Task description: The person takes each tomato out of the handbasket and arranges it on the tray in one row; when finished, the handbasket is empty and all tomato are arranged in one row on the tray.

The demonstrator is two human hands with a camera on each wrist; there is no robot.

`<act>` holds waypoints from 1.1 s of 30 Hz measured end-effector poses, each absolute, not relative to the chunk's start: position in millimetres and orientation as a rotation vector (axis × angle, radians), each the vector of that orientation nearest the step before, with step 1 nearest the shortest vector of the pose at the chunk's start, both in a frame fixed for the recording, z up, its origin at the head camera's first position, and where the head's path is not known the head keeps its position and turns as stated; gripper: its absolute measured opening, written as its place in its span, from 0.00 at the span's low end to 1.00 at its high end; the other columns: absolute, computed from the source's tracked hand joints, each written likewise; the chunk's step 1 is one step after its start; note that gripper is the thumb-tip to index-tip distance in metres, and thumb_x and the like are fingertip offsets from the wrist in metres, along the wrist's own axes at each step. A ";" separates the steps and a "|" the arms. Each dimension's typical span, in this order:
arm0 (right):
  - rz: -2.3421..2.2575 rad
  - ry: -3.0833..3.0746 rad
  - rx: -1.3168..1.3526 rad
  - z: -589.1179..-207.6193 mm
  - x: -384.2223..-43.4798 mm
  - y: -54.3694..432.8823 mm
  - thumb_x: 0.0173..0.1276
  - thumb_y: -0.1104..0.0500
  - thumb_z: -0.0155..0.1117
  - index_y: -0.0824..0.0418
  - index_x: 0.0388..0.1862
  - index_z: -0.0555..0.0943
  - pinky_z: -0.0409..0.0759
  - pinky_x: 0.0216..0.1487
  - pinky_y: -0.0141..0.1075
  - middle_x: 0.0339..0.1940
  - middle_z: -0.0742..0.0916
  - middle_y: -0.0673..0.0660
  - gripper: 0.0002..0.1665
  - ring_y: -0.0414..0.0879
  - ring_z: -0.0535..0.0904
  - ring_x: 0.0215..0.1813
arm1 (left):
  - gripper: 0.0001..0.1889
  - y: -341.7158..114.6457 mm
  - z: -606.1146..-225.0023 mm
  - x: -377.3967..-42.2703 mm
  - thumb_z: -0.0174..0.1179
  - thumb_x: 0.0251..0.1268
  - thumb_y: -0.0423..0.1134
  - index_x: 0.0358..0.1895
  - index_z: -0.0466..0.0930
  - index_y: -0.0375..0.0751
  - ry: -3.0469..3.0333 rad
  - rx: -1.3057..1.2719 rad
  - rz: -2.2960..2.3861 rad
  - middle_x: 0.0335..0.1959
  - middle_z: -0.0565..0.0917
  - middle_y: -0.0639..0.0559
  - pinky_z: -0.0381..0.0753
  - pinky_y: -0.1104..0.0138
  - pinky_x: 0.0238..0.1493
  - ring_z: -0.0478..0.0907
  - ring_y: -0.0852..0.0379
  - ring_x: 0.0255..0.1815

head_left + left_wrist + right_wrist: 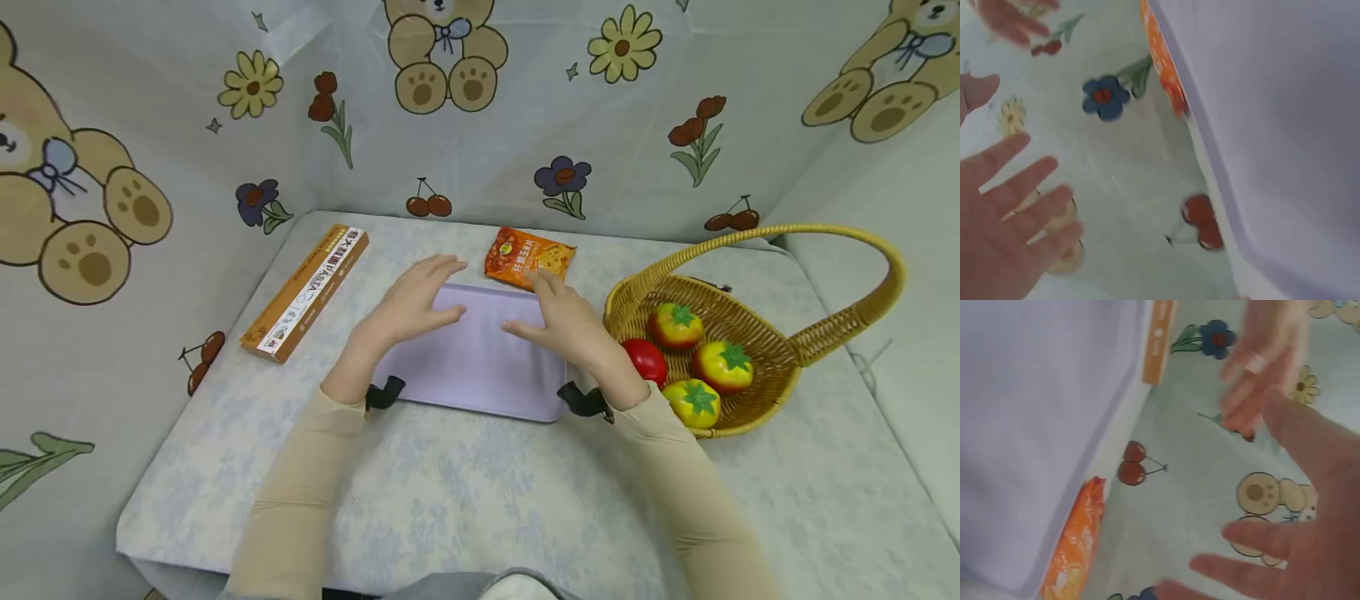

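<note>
A shallow lilac tray lies on the table in front of the person. Over its left side hovers the left hand, fingers extended and holding nothing. The right hand hangs over the tray's right side, its fingers spread and likewise holding nothing. The palms face each other across the tray. In the left wrist view the left hand shows straight, parted fingers beside the tray. The right wrist view has the right hand with thumb and fingers apart, and the tray at left.
Behind the tray lies an orange snack bag. A long brown pasta box rests at the left. To the right stands a wicker basket with a tall handle, holding a red fruit and several yellow-red fruits with green tops.
</note>
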State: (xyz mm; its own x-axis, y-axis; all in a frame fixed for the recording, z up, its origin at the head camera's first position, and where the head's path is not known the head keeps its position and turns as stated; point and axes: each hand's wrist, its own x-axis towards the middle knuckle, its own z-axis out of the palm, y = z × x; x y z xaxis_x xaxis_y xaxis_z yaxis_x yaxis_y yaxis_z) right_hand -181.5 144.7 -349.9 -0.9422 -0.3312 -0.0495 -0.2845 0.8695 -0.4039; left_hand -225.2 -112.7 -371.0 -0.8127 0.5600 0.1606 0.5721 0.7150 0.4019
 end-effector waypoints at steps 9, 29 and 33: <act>-0.899 2.696 -0.793 -325.0 -136.2 209.2 0.68 0.47 0.59 0.61 0.52 0.80 0.83 0.43 0.39 0.45 0.85 0.53 0.22 0.44 0.81 0.43 | 0.27 -183.6 -407.1 -225.9 0.57 0.65 0.36 0.67 0.64 0.35 -2.997 -0.832 -1.232 0.67 0.64 0.39 0.57 0.50 0.69 0.56 0.42 0.70; -1.387 2.721 -0.151 -326.4 -177.7 359.7 0.71 0.53 0.56 0.64 0.53 0.77 0.79 0.41 0.22 0.38 0.85 0.43 0.19 0.38 0.81 0.39 | 0.24 -217.0 -462.1 -229.5 0.49 0.62 0.21 0.64 0.67 0.30 -2.803 -0.460 -1.796 0.64 0.66 0.37 0.64 0.57 0.67 0.62 0.43 0.67; -1.333 2.770 -0.106 -339.0 -188.5 367.0 0.69 0.50 0.59 0.63 0.55 0.77 0.76 0.41 0.20 0.38 0.84 0.39 0.22 0.34 0.80 0.39 | 0.25 -217.1 -461.8 -230.2 0.49 0.62 0.20 0.64 0.66 0.29 -2.786 -0.447 -1.829 0.65 0.65 0.35 0.63 0.56 0.67 0.62 0.41 0.66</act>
State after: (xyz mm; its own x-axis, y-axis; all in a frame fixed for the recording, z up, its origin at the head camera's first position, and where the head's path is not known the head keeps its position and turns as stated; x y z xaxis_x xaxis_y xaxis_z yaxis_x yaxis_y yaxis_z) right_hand -188.5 367.0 -339.0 -0.9955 -0.0904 -0.0290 -0.0338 0.6225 -0.7819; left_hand -230.2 -217.1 -461.8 -0.9408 0.3367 -0.0390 0.0982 0.3808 0.9194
